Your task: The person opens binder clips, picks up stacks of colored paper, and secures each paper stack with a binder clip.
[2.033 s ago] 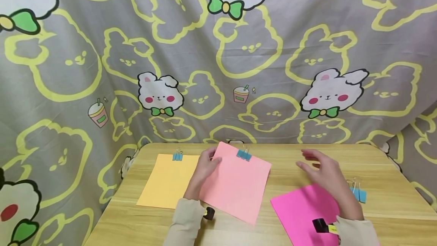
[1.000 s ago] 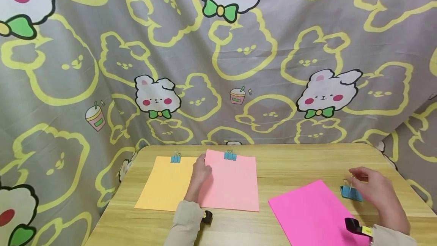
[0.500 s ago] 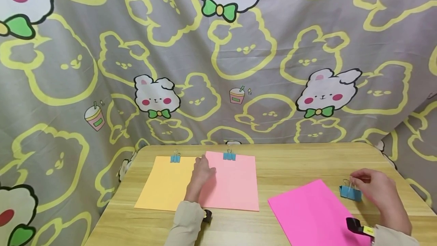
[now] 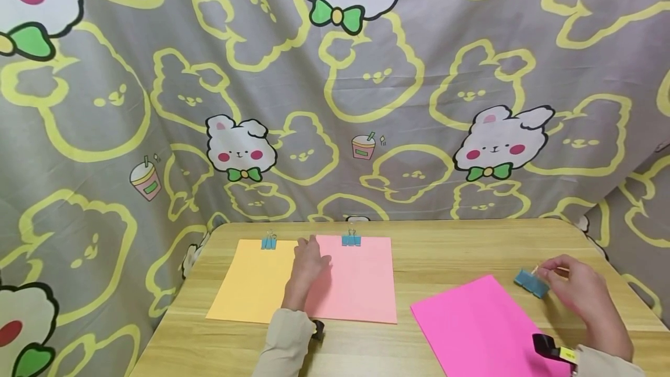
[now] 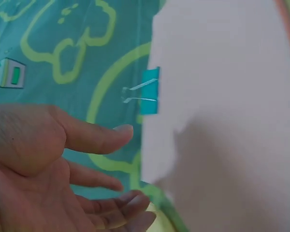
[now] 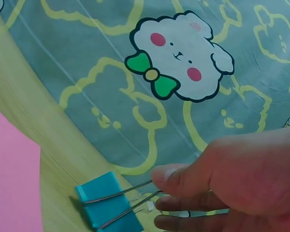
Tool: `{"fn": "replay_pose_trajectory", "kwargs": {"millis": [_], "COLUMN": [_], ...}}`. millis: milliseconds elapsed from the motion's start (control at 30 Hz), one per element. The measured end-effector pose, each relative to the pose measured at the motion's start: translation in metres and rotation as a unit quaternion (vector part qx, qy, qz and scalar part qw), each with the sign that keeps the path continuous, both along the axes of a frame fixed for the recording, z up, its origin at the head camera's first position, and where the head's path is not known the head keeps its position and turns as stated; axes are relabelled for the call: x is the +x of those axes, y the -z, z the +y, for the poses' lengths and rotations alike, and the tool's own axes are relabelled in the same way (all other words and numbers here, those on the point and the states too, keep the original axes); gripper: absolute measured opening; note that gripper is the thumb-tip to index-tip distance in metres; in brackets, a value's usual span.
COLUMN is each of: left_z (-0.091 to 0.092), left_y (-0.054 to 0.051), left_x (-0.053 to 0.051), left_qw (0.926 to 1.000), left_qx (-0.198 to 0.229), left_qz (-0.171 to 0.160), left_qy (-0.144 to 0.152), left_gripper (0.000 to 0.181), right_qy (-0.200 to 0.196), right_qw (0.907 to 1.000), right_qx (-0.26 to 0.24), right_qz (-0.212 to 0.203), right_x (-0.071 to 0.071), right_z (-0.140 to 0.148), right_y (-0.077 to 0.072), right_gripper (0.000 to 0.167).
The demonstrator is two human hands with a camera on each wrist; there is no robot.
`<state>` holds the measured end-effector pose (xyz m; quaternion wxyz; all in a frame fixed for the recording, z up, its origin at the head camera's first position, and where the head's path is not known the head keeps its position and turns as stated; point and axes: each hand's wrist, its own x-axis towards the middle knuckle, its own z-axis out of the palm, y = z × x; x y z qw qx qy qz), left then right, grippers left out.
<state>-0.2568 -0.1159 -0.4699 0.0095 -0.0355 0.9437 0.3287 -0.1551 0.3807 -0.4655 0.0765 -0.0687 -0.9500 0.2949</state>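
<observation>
Pinching blue clip (image 6: 108, 207), wrist label (image 4: 567, 355) illegible

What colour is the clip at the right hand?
Teal blue; the clip shows best in the right wrist view.

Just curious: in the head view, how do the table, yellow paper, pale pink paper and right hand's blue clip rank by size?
1. Table
2. Yellow paper and pale pink paper: too alike to rank
3. Blue clip

A blue binder clip (image 4: 531, 283), pinched by its wire handle (image 6: 135, 187), slants near magenta paper (image 4: 487, 330).
</observation>
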Motion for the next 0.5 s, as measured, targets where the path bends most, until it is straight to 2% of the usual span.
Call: {"fn": "replay_pose_trajectory", "kwargs": {"millis": [133,300,400,500], "left_z": [0.008,0.031,0.047,0.065], "left_y": [-0.010,-0.020,-0.018,-0.016], "left_x": [0.005,0.012,0.017,0.023], "left_qw": [0.9992,0.9925,0.9880,0.9845], "left_qx": [0.001,0.002,-0.003,-0.015], "left_qz": [0.021,0.052,0.055,0.052], "left_qy": [0.033,0.110,0.145,0.167], "left_gripper": [0.062,0.052,0.046,0.042], "right_qy": [0.010,0.009,0.004,0.000], "right_qw": [0.9993,0.9977,0.9966,0.9959], "right_qx": [-0.029,-0.056,-0.071,-0.081], "right_qz": [-0.019,-0.037,-0.043,-0.040], "right_x": [0.001,0.003,0.003,0.004], "right_z": [0.000,0.000,0.000,-0.001], "right_y": [-0.002,-0.004,-0.006,-0.008], "right_gripper": [0.032,0.037,0.040,0.043]}}
